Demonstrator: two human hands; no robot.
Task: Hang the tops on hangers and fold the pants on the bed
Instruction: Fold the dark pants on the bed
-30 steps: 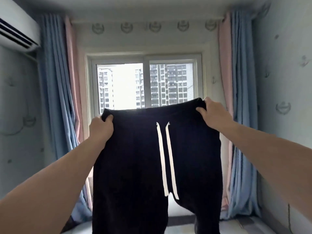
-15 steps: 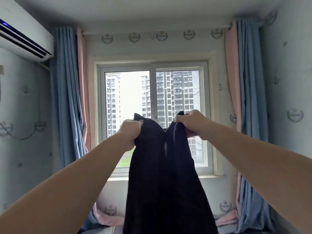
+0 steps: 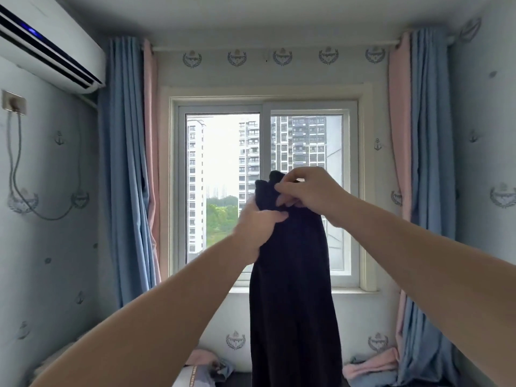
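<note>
small bedroom with pale wallpaper printed with anchors and crests, seen from head height. straight ahead, sliding window (image 3: 223, 169) looking onto tall apartment blocks and green trees, framed on both sides by blue-and-pink curtains (image 3: 125, 163). upper left, white air conditioner (image 3: 47, 48), with wall socket (image 3: 14, 103) and a looping cable below it.

centre of view, dark pants (image 3: 293, 303) held up in the air in front of the window, doubled lengthwise into one narrow column and hanging straight down past the bottom edge (lower end out of sight). left hand (image 3: 257, 227) wrapped round the left edge just under the top, fingers curled into the fabric. right hand (image 3: 307, 191) just above and close beside it, fingers bent, pinching the bunched waistband at the very top. both bare forearms stretched forward from the lower corners.

low beneath the sill, crumpled pink and blue cloth (image 3: 206, 364), too blurred to identify.
</note>
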